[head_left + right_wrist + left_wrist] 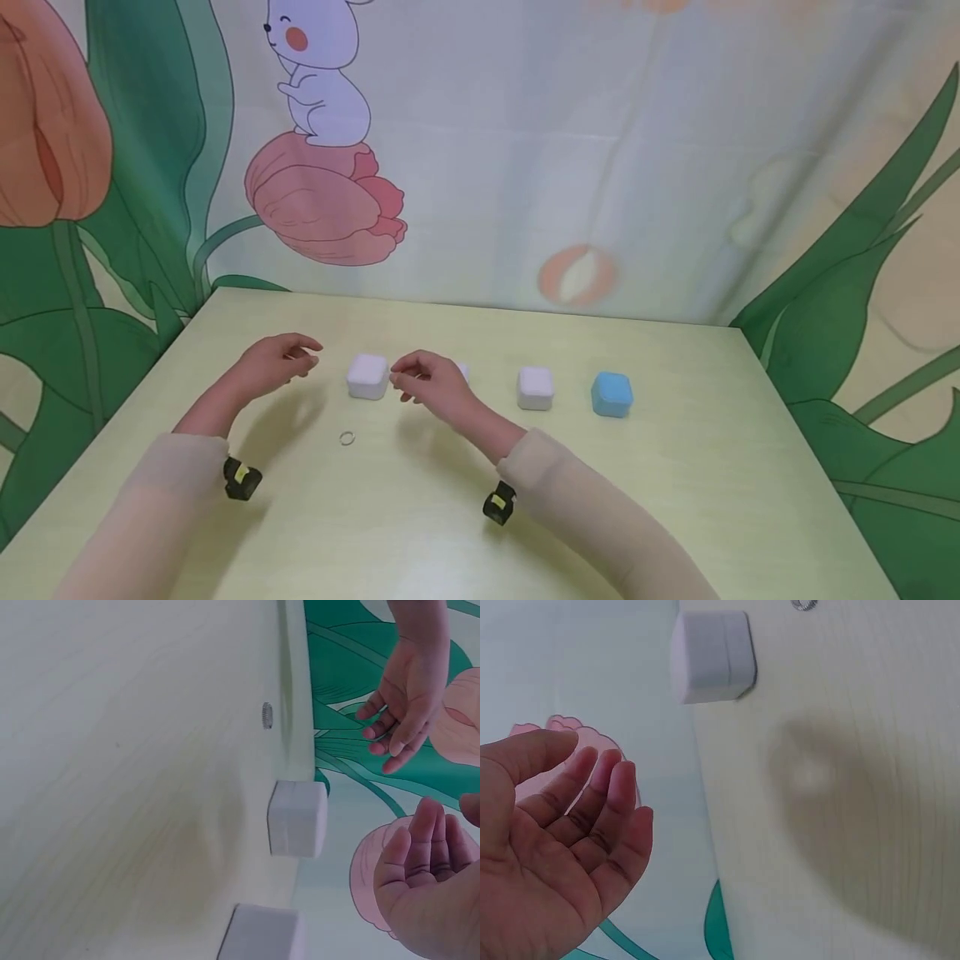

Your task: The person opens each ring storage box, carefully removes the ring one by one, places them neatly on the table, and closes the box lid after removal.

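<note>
My left hand (273,367) hovers over the table, left of the leftmost white box (367,377), its fingers loosely bent with nothing in them. In the left wrist view the palm of the left hand (562,832) shows bare. Just right of that box my right hand (435,385) is raised, fingers relaxed; in the right wrist view the right hand (431,877) holds nothing. It partly covers a second white box (464,372) in the head view. A small silver ring (347,437) lies on the table in front of the leftmost box.
A third white box (536,388) and a blue box (612,394) stand farther right in the same row. They all sit on a pale wooden table (675,500). A printed curtain (480,167) hangs behind its far edge.
</note>
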Tool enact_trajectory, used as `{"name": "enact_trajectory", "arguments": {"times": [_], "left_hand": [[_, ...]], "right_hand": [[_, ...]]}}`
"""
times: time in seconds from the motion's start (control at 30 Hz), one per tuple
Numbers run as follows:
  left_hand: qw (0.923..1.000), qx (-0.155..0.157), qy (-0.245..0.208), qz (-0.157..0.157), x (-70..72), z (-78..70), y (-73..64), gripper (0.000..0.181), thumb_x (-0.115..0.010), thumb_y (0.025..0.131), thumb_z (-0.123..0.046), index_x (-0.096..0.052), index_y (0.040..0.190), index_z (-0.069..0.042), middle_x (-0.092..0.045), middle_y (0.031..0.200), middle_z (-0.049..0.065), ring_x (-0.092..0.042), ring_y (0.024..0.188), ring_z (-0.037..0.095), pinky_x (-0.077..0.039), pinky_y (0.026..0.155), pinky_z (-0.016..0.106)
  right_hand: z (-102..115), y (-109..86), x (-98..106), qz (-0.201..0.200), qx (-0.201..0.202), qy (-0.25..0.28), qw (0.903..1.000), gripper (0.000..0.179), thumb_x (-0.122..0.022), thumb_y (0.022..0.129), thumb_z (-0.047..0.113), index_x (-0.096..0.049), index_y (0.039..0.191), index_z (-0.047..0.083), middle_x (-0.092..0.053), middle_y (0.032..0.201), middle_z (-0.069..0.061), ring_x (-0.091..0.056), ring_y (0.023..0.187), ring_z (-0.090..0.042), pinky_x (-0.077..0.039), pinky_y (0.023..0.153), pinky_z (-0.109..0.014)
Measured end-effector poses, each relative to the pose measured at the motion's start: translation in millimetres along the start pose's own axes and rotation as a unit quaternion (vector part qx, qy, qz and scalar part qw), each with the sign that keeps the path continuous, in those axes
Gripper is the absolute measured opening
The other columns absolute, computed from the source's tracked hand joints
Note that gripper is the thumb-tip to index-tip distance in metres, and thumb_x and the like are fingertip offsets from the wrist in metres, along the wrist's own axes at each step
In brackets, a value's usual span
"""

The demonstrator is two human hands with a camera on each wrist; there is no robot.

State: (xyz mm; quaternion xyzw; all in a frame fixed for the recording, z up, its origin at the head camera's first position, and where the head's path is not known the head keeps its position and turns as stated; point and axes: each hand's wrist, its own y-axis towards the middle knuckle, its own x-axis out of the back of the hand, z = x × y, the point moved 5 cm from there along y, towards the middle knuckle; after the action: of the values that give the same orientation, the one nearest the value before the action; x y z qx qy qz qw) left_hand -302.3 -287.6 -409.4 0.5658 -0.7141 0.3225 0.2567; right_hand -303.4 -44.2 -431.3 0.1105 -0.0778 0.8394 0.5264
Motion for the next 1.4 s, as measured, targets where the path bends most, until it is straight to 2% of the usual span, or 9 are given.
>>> {"name": "enact_trajectory", "arguments": {"times": [0.2,0.23,0.33,0.53,0.7,0.9,1.23,1.4], "left_hand": [[0.9998,0.001,0.000,-0.022,-1.1,-9.7,-12.4,0.039,-0.053,0.106,-0.020,-0.054,0.137,0.004,-0.066,0.109,0.022,-0.063,0.100,0.033,-0.053,0.078,0.029],[0.9997,-0.001,-0.002,-0.026,-1.5,-11.6,-14.4,0.038,-0.053,0.106,-0.019,-0.055,0.136,0.004,-0.067,0.108,0.021,-0.063,0.099,0.032,-0.052,0.077,0.028],[0.9992,-0.008,-0.007,-0.040,-3.0,-17.6,-20.3,0.037,-0.054,0.106,-0.019,-0.056,0.135,0.004,-0.066,0.104,0.019,-0.063,0.095,0.029,-0.050,0.073,0.027],[0.9975,-0.033,-0.018,-0.059,-10.8,-32.8,-29.4,0.034,-0.056,0.104,-0.018,-0.058,0.132,0.003,-0.066,0.097,0.016,-0.060,0.087,0.023,-0.046,0.069,0.029],[0.9954,-0.054,-0.042,-0.067,-18.9,-46.7,-32.8,0.035,-0.056,0.104,-0.016,-0.057,0.133,0.003,-0.067,0.101,0.019,-0.061,0.090,0.024,-0.047,0.071,0.029],[0.9923,-0.063,-0.083,-0.068,-25.5,-59.5,-38.9,0.037,-0.057,0.104,-0.016,-0.056,0.136,0.002,-0.066,0.108,0.021,-0.063,0.097,0.028,-0.050,0.073,0.026],[0.9878,-0.061,-0.136,-0.046,-48.1,-63.1,-34.4,0.040,-0.055,0.104,-0.014,-0.053,0.140,0.002,-0.063,0.119,0.024,-0.065,0.103,0.029,-0.055,0.083,0.029],[0.9867,-0.068,-0.142,-0.039,-58.7,-64.5,-31.9,0.042,-0.056,0.104,-0.014,-0.051,0.142,0.003,-0.063,0.126,0.025,-0.065,0.109,0.033,-0.056,0.088,0.032]], "right_hand": [[3.9,-15.4,12.9,0.002,0.003,0.036,0.9993,0.024,-0.062,0.099,0.014,-0.066,0.118,-0.001,-0.073,0.105,-0.020,-0.062,0.073,-0.005,-0.056,0.075,-0.024],[4.1,-17.6,15.1,0.000,0.003,0.041,0.9992,0.024,-0.062,0.099,0.013,-0.066,0.118,-0.002,-0.073,0.103,-0.018,-0.063,0.073,-0.005,-0.057,0.076,-0.026],[3.7,-24.1,21.7,-0.012,-0.001,0.058,0.9983,0.024,-0.062,0.099,0.012,-0.066,0.117,-0.002,-0.073,0.098,-0.011,-0.063,0.073,-0.005,-0.058,0.078,-0.029],[-2.2,-36.5,32.6,-0.037,-0.008,0.085,0.9957,0.024,-0.063,0.098,0.012,-0.066,0.116,-0.003,-0.069,0.088,0.003,-0.063,0.073,-0.005,-0.056,0.076,-0.025],[-12.9,-44.8,38.6,-0.045,-0.012,0.083,0.9954,0.022,-0.062,0.098,0.010,-0.065,0.115,-0.005,-0.070,0.089,0.002,-0.063,0.072,-0.005,-0.055,0.074,-0.025],[-26.5,-55.2,43.7,-0.046,-0.025,0.085,0.9950,0.023,-0.062,0.098,0.009,-0.064,0.116,-0.006,-0.069,0.088,0.004,-0.062,0.072,-0.006,-0.054,0.074,-0.024],[-46.9,-63.6,54.6,-0.068,-0.042,0.090,0.9928,0.027,-0.062,0.098,0.009,-0.062,0.119,-0.007,-0.065,0.087,0.006,-0.061,0.074,-0.007,-0.053,0.072,-0.022],[-52.6,-65.5,61.3,-0.076,-0.054,0.075,0.9929,0.028,-0.063,0.097,0.010,-0.062,0.120,-0.005,-0.064,0.092,0.003,-0.061,0.075,-0.007,-0.053,0.072,-0.021]]}}
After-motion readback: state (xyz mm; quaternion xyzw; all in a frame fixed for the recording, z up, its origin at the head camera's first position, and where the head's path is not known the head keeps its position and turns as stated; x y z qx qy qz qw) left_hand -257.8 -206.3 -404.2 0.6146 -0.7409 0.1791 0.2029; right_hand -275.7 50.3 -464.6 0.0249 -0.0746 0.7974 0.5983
